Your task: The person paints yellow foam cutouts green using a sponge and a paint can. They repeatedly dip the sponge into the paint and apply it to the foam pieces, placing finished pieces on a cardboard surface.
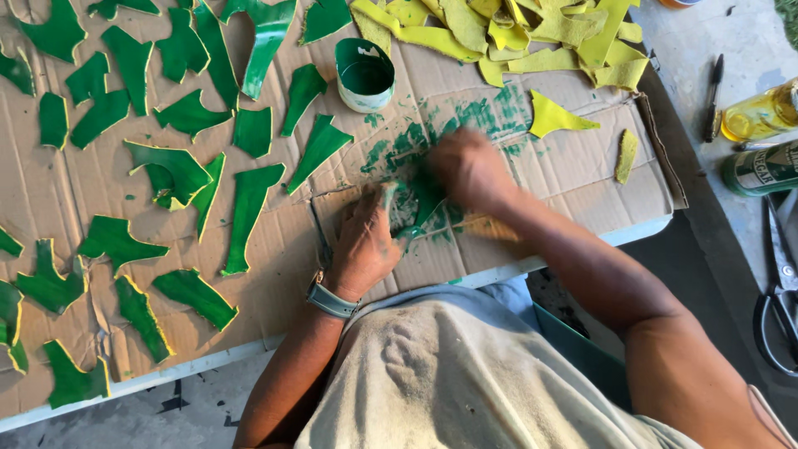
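Cream cloth [449, 374] covers the lap at 6 o'clock. Painted green pieces [166, 166] dry on cardboard [274, 274] toward 9. Left hand [366, 245], fingers curled, pins a green piece [424, 199] at centre; right hand [470, 170] is blurred, grip unclear. Paint cup [364, 75] sits at 12, yellow pieces [515, 33] toward 1, bottle [761, 112] at 3.

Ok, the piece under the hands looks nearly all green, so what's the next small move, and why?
Probably lift the green piece and lay it with the painted pieces drying to the left. The left hand pins it, the blurred right hand works over it, and the yellow pieces wait unpainted.
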